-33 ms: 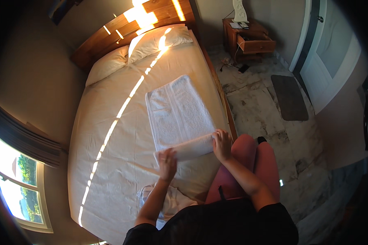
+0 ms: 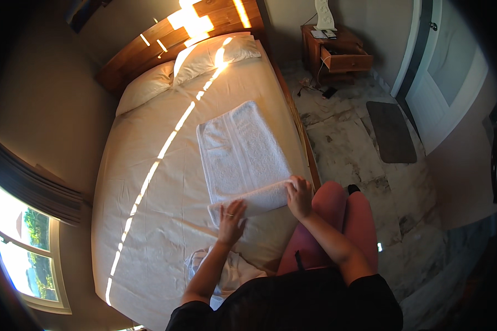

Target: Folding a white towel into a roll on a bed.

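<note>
Head view, left hand (image 2: 233, 222): unclenched, fingers spread, palm down on the left part of the white towel's near edge; pressing it, not gripping, by the look of it.
Right hand (image 2: 299, 198): fingers curled over the right end of the turned-up edge, looks like a pinch; thumb contact too small to confirm.
White towel (image 2: 246, 149): flat on the bed, long axis toward the pillows, near end just in front of the person.
Near band (image 2: 265, 196): done so far, a narrow strip doubled over along the near edge. Single fold or start of a roll, cannot tell. Left end looks looser than right.
Far part: not turned over; most of the towel's length lies open and fairly smooth.
Crumpled cloth (image 2: 238, 275): beside the left forearm, apart from the towel, unfolded.
Bed (image 2: 149, 220): pale fitted sheet, two pillows (image 2: 149, 88) at the headboard (image 2: 124, 63).
Nightstand (image 2: 311, 52): past the bed's right side, drawer (image 2: 345, 64) pulled out.
Floor: dark mat (image 2: 391, 132) near the door (image 2: 453, 60).
</note>
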Action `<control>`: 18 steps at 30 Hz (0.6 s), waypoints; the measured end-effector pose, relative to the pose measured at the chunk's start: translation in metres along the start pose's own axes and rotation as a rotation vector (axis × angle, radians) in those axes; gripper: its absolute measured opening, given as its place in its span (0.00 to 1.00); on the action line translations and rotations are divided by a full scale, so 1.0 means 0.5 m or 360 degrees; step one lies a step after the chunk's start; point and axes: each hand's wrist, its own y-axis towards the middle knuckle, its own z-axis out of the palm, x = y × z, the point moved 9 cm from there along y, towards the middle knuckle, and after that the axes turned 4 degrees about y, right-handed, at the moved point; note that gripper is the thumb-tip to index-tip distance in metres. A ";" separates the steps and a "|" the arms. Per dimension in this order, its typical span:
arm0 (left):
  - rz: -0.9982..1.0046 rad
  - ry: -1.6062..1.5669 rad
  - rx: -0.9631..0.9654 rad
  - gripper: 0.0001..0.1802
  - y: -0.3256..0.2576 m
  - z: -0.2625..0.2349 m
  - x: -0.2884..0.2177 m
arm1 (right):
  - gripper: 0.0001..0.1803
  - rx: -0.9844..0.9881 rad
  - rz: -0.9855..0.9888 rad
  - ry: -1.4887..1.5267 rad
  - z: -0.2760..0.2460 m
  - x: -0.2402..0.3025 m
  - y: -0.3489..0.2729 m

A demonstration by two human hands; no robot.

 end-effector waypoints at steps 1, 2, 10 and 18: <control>0.0000 -0.0032 0.0188 0.33 0.007 0.006 -0.038 | 0.15 0.0001 0.0003 -0.0005 -0.006 -0.001 -0.008; 0.0001 -0.0065 0.0376 0.35 0.008 0.022 -0.059 | 0.17 0.0182 -0.0118 0.0082 0.007 0.012 -0.019; -0.0097 0.0137 0.0251 0.34 -0.006 0.051 0.037 | 0.30 0.0653 -0.0311 0.0006 0.052 0.025 -0.050; -0.0139 0.0117 0.0127 0.31 0.022 0.022 0.089 | 0.23 0.0515 -0.0431 -0.0156 0.078 -0.004 -0.013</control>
